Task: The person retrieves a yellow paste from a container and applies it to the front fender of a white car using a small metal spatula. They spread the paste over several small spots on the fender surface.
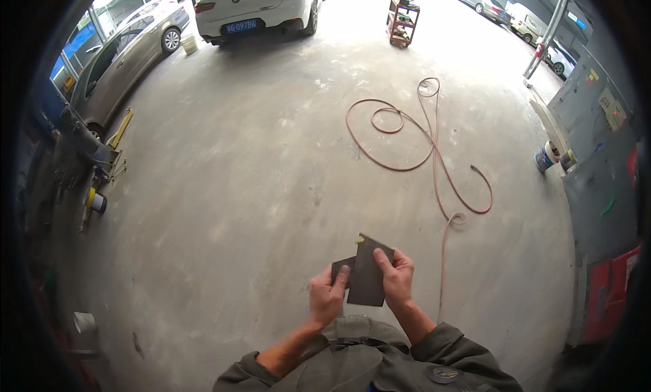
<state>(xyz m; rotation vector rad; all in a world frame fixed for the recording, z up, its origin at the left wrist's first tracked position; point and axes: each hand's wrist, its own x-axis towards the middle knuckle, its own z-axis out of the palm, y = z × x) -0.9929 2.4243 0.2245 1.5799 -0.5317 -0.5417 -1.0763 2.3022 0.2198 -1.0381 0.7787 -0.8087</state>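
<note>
While your right hand (400, 280) grips the dark sheet (368, 277) in closed fingers, left of the red hose (434, 145), and your left hand (327, 297) likewise grips the smaller dark piece (344, 262), farther from the hose, press lightly to avoid bending.

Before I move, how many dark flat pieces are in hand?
2 that I can make out: a smaller piece in the left hand, and a larger piece in the right hand. They seem to overlap, so a join or another layer may be hidden.
</note>
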